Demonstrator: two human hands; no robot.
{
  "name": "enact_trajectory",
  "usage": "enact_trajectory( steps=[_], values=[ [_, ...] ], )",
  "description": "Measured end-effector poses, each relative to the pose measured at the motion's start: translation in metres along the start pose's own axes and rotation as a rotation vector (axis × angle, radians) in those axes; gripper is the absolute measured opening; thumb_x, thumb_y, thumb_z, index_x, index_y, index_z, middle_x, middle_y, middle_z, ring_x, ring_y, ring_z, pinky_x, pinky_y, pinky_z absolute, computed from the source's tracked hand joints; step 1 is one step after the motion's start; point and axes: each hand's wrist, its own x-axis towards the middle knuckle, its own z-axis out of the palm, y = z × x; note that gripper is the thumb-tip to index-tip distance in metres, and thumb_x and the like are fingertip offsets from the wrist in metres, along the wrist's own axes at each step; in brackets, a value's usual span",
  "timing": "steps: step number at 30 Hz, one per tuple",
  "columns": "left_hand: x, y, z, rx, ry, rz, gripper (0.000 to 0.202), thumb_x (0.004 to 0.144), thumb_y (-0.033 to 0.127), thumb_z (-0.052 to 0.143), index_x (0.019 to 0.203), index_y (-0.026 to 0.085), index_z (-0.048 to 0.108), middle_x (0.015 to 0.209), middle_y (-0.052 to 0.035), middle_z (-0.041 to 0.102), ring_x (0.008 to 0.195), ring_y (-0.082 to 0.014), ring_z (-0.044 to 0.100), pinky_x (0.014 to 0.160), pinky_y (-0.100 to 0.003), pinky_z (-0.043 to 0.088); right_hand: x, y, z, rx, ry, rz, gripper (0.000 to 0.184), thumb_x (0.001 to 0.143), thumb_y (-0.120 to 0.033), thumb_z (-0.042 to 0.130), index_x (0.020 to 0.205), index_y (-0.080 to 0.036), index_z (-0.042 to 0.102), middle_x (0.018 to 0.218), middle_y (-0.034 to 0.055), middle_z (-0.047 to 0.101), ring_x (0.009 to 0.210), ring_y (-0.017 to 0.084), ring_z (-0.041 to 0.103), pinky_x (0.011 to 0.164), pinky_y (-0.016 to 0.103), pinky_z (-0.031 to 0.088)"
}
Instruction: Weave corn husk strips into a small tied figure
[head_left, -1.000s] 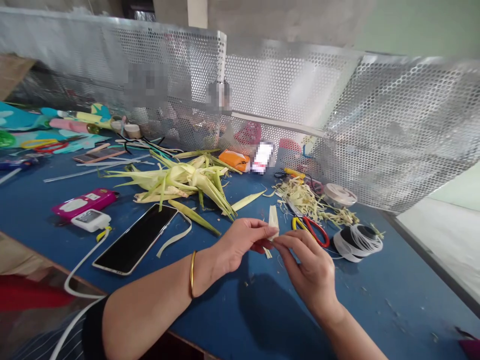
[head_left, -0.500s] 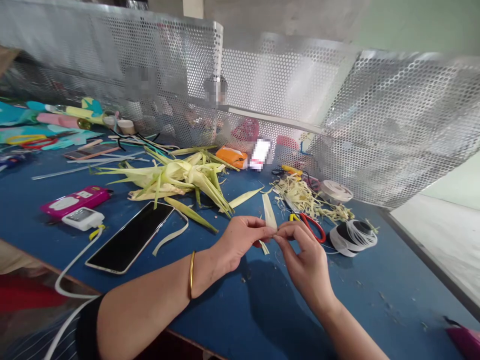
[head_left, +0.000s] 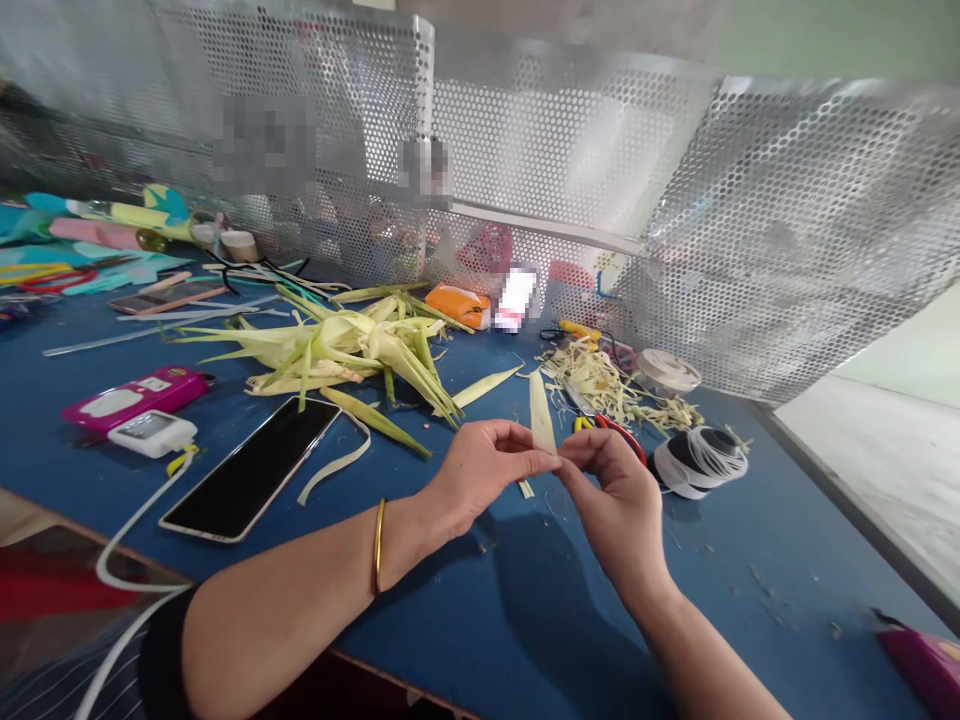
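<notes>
My left hand and my right hand meet above the blue table, both pinching the same pale yellow leaf strip. The strip stands upright out of the fingertips, with a short end poking out below them. A gold bangle sits on my left wrist. Behind the hands lies a pile of green-yellow palm leaves. Red-handled scissors lie just behind my right hand.
A black phone with a white cable, a pink device and a small white device lie at the left. Leaf shavings, a white tape roll and a spool of thread sit at the right. Perforated metal screens wall off the back.
The strip has been drawn up through the fingers, so more of it stands above the hands. Both hands have kept their pinch and risen slightly in view.
</notes>
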Motion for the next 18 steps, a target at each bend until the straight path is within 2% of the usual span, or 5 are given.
enact_trajectory(
  steps=[3, 9, 15, 18],
  values=[
    [-0.0006, 0.0008, 0.0010, 0.009, 0.003, 0.032, 0.014, 0.063, 0.017, 0.080, 0.068, 0.015, 0.068, 0.066, 0.0018, 0.065, 0.064, -0.0087, 0.056, 0.067, -0.022, 0.045, 0.0009, 0.0021, -0.0006, 0.068, -0.018, 0.046, 0.020, 0.076, -0.031, 0.073, 0.088, -0.021, 0.060, 0.074, -0.0009, 0.067, 0.067, 0.015, 0.062, 0.064, 0.028, 0.048],
    [0.0000, 0.0050, 0.0000, 0.022, 0.000, -0.004, 0.005, 0.068, 0.011, 0.073, 0.068, 0.014, 0.068, 0.063, 0.0014, 0.065, 0.059, -0.0081, 0.054, 0.062, -0.022, 0.044, 0.0060, 0.0014, -0.0013, 0.277, -0.098, 0.123, 0.022, 0.075, -0.032, 0.075, 0.087, -0.020, 0.061, 0.073, -0.0003, 0.068, 0.068, 0.016, 0.065, 0.065, 0.029, 0.051],
    [-0.0008, 0.0041, -0.0001, 0.070, 0.000, 0.030, 0.007, 0.067, 0.011, 0.073, 0.072, 0.015, 0.070, 0.073, -0.0005, 0.069, 0.068, -0.0106, 0.060, 0.070, -0.024, 0.047, 0.0039, -0.0006, -0.0014, 0.241, -0.067, 0.100, 0.019, 0.076, -0.027, 0.075, 0.074, -0.020, 0.057, 0.063, -0.0051, 0.056, 0.056, 0.010, 0.055, 0.054, 0.023, 0.045],
    [-0.0005, 0.0050, -0.0015, 0.018, 0.000, -0.023, 0.009, 0.064, 0.012, 0.076, 0.066, 0.014, 0.068, 0.064, 0.0014, 0.064, 0.061, -0.0087, 0.055, 0.066, -0.024, 0.045, 0.0021, 0.0001, -0.0013, 0.219, -0.095, 0.045, 0.016, 0.080, -0.026, 0.071, 0.076, -0.022, 0.056, 0.064, -0.0055, 0.054, 0.058, 0.011, 0.055, 0.055, 0.023, 0.045]
  ],
)
